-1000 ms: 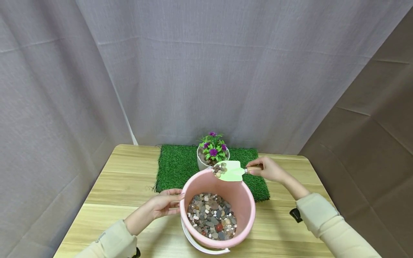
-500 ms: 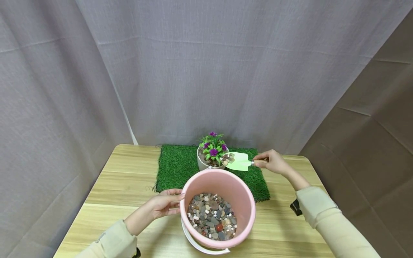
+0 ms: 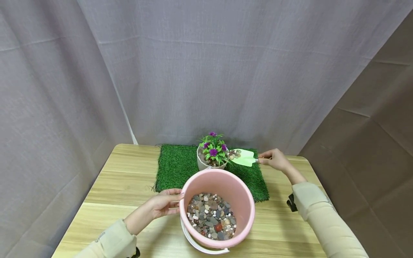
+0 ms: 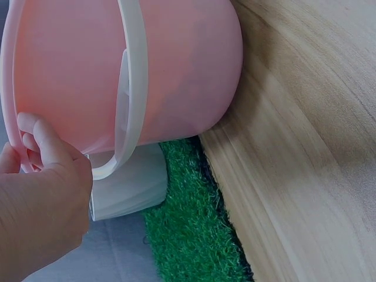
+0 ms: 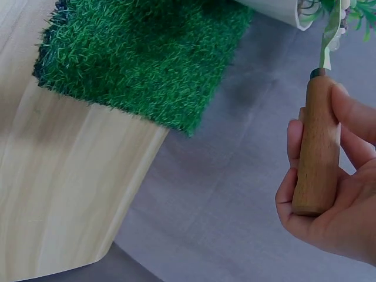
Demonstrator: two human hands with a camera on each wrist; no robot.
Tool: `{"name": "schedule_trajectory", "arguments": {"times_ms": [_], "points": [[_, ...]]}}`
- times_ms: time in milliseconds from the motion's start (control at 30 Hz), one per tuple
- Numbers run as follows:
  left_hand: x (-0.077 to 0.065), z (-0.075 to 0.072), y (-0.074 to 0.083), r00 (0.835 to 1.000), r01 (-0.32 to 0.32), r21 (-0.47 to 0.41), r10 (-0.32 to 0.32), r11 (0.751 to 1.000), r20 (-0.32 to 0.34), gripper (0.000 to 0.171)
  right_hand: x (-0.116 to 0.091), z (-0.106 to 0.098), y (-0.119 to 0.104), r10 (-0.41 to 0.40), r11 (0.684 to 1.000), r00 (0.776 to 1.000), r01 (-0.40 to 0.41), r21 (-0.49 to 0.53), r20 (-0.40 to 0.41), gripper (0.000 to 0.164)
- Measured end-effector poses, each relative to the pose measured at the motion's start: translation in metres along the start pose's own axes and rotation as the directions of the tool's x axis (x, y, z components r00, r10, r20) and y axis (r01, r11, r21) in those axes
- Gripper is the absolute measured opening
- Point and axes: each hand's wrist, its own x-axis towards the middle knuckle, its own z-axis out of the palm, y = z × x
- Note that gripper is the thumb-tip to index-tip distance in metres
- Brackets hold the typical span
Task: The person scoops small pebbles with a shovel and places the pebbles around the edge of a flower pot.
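My right hand (image 3: 275,159) grips the wooden handle (image 5: 319,147) of a pale green garden trowel (image 3: 245,158). Pebbles (image 3: 233,154) lie on the blade's tip, which is right at the right side of the white flower pot (image 3: 202,165). Purple flowers and green leaves (image 3: 213,147) stand in that pot, with pebbles around their base. A pink bucket (image 3: 250,211), partly filled with mixed pebbles (image 3: 211,216), stands in front. My left hand (image 3: 166,203) holds the bucket's left rim; in the left wrist view its thumb and fingers (image 4: 44,138) pinch that rim.
The pot stands on a green artificial grass mat (image 3: 175,168) at the back of the wooden table (image 3: 129,179). The bucket's white handle (image 3: 203,249) hangs down at its front. Grey curtain (image 3: 206,71) rises behind the table's back edge.
My right hand has moved the loaded trowel back and to the right, from above the bucket's far rim to beside the flower pot. My left hand and the bucket have stayed in place.
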Motion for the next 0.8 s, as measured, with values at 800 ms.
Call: {"name": "schedule_trajectory", "arguments": {"times_ms": [800], "points": [[0.0,-0.003,-0.001,1.0,-0.006,-0.011,0.006,1.0,-0.003,0.017,0.018,0.022,0.009,0.058,0.996,0.998,-0.06,-0.06,-0.029,0.023]]}}
